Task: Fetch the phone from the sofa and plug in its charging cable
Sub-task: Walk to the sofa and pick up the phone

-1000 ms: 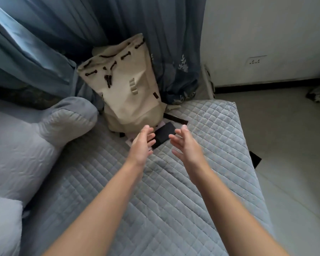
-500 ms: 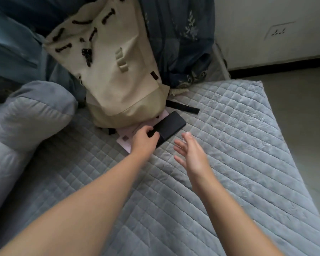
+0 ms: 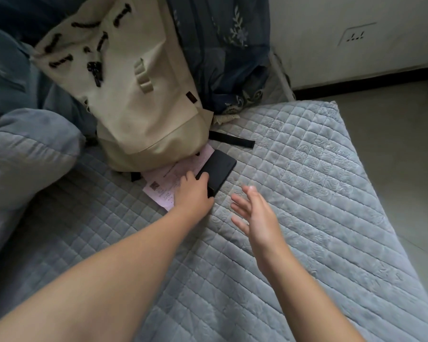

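Note:
A black phone (image 3: 219, 167) lies on the grey quilted sofa seat (image 3: 307, 193), partly on a pink sheet of paper (image 3: 176, 176). My left hand (image 3: 193, 193) curls around the phone's near end, fingers on its left edge and thumb under its near corner. My right hand (image 3: 255, 215) hovers just right of it above the seat, fingers spread, holding nothing. No charging cable shows in this view.
A cream backpack (image 3: 134, 90) leans against blue curtains (image 3: 220, 45) right behind the phone, its black strap (image 3: 232, 139) lying on the seat. A grey cushion (image 3: 27, 154) sits at the left. A wall socket (image 3: 356, 35) is at the upper right, above bare floor (image 3: 393, 132).
The view moved closer to the backpack. My left hand went forward from the air onto the phone and closed its fingers around the near end. My right hand stayed open beside it.

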A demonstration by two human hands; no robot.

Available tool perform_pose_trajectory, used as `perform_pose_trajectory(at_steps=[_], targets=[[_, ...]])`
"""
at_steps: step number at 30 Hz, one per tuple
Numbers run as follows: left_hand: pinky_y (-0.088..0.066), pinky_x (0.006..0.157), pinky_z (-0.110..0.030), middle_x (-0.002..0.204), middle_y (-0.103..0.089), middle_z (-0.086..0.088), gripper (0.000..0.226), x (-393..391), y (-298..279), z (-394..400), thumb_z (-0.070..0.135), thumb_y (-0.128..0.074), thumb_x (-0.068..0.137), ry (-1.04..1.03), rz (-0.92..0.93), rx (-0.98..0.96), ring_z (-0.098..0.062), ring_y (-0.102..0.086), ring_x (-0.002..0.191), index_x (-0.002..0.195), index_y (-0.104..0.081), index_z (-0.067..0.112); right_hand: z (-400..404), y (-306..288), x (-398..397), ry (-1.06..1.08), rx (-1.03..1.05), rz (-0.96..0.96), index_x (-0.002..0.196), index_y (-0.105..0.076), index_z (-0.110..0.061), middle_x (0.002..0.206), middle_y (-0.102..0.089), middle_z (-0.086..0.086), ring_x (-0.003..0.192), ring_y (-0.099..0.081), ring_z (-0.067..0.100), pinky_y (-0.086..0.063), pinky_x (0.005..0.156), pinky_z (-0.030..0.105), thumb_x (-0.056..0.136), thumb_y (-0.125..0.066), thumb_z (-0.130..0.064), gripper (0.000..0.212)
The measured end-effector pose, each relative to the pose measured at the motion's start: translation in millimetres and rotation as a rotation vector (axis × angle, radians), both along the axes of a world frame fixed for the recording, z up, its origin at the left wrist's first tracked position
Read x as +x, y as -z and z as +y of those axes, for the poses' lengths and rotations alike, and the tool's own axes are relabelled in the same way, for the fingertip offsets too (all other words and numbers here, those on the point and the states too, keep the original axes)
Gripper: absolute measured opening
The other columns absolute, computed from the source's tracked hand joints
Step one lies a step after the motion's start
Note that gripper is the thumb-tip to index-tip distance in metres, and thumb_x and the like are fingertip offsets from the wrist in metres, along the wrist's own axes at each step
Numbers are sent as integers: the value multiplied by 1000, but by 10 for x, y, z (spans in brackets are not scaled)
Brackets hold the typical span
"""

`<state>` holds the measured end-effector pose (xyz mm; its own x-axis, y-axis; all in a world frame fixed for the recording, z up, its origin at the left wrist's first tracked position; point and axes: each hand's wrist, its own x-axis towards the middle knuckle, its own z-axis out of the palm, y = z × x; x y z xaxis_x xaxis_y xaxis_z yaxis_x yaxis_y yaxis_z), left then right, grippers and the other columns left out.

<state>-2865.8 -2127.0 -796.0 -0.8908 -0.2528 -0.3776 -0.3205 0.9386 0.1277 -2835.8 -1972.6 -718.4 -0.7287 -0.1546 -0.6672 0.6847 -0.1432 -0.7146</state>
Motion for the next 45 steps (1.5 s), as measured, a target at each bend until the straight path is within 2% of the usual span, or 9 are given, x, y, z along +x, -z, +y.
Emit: perform_pose_trajectory(at_steps=[7,14,19,23,29,34,39,42,45], targets=[[-43,79,-43,124,-48,-17,44,159,-56,75,24,-65,81,80,-25,-29,-37,-45,112,119,-45,13,19,9,70,-3,-1,-7,132,-48,-23,126,-61,5,115,-58,14,-44,103,42,98,-36,-43,41],[-45,78,-42,126,-45,-14,51,338,-15,73,28,-66,77,312,-54,-7,-33,-44,112,121,-44,14,60,-43,128,30,-27,-26,122,-51,-25,125,-63,6,113,-59,13,-45,103,42,96,-41,-41,32],[-49,82,-43,130,-47,-10,45,401,39,203,32,-66,78,234,6,41,-31,-47,114,115,-48,13,107,-43,183,37,-19,-15,127,-51,-22,125,-63,5,111,-59,11,-46,101,40,96,-40,-43,40],[-48,85,-45,130,-47,-12,53,443,64,314,39,-70,78,207,-14,-14,-33,-47,117,119,-46,14,161,-39,240,42,-13,-8,124,-52,-22,126,-62,7,112,-59,12,-47,92,34,96,-37,-46,40],[-49,84,-44,121,-52,-15,68,539,25,505,38,-74,67,39,-17,126,-36,-51,112,121,-40,14,275,-102,327,73,16,2,124,-52,-22,126,-62,6,115,-58,13,-45,100,38,95,-38,-46,40],[-52,83,-44,115,-58,-15,71,658,-63,589,42,-75,61,-92,-2,233,-37,-58,107,118,-43,15,372,-236,376,85,31,32,120,-55,-21,125,-62,6,115,-57,11,-45,98,36,96,-38,-45,38],[-49,71,-33,96,-63,1,65,773,-213,697,46,-77,53,-352,-25,439,-25,-63,91,105,-45,22,419,-410,441,50,67,84,104,-57,-30,123,-62,0,115,-56,5,-44,101,38,96,-39,-44,24],[-47,72,-30,92,-61,0,72,858,-390,775,47,-80,57,-481,-42,562,-23,-61,87,116,-47,23,472,-552,475,33,74,111,97,-57,-33,122,-63,-2,112,-56,2,-45,99,36,96,-40,-43,20],[-55,75,-32,98,-65,-3,78,932,-651,797,42,-83,61,-588,-35,760,-22,-67,90,126,-46,22,543,-756,502,18,61,119,109,-56,-30,124,-62,0,116,-55,3,-43,102,36,96,-41,-44,25]])
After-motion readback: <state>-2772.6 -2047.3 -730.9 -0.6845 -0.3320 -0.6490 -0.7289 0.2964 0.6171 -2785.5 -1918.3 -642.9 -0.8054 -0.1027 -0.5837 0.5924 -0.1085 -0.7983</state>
